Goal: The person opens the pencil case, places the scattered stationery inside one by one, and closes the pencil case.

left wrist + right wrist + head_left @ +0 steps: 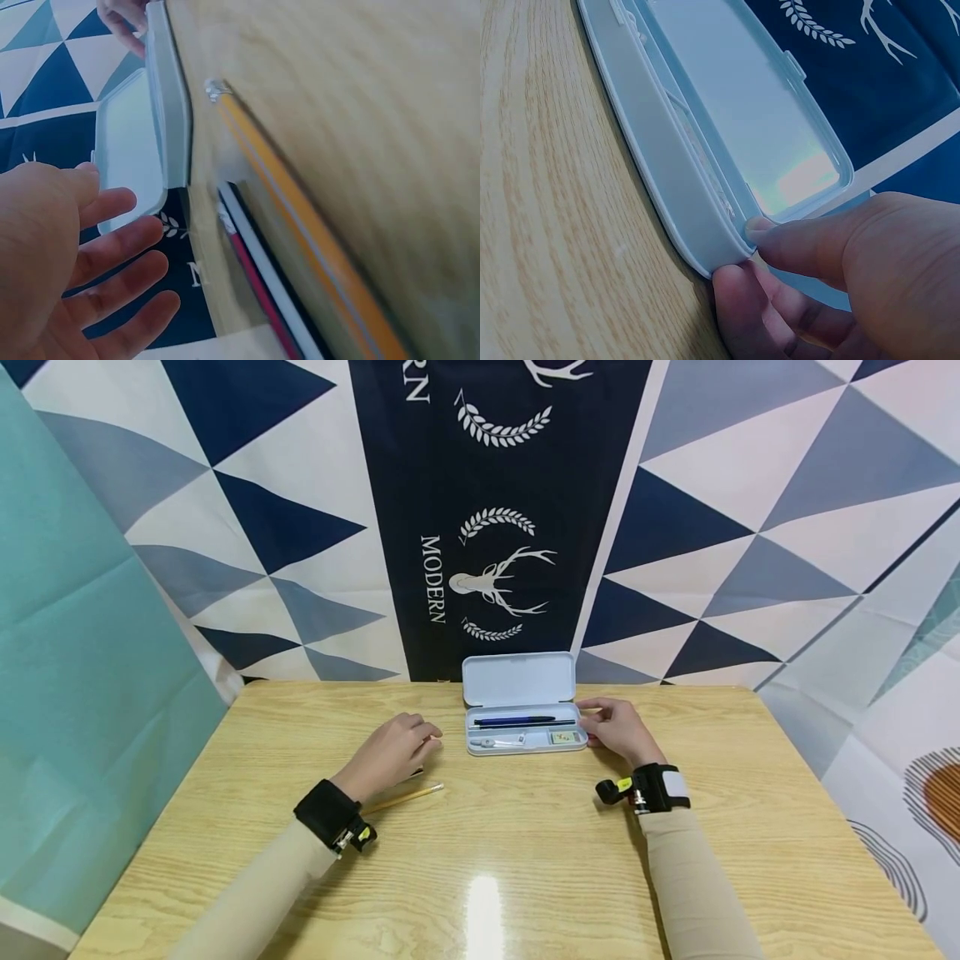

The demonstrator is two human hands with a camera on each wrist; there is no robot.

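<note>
A pale blue pencil case (531, 749) lies open at the table's far side, its lid (519, 680) raised against the backdrop. Inside, a dark blue pen (514, 721) and a thin dark stick lie along the back; a small compass (495, 742) and a yellowish eraser (565, 737) sit in front. At the case's right end my right hand (621, 732) pinches the corner, thumb at the rim, fingers outside. My left hand (393, 750) hovers left of the case, fingers loosely bent, holding nothing. Beside it lie a yellow pencil (274, 191), a red pencil (255, 281) and a black-and-white stick (271, 274).
The wooden table (555, 843) ends at a patterned cloth backdrop (495, 485) just behind the case. A teal cloth (90, 652) hangs along the left side. Each wrist wears a black strap (328, 814) with a small camera.
</note>
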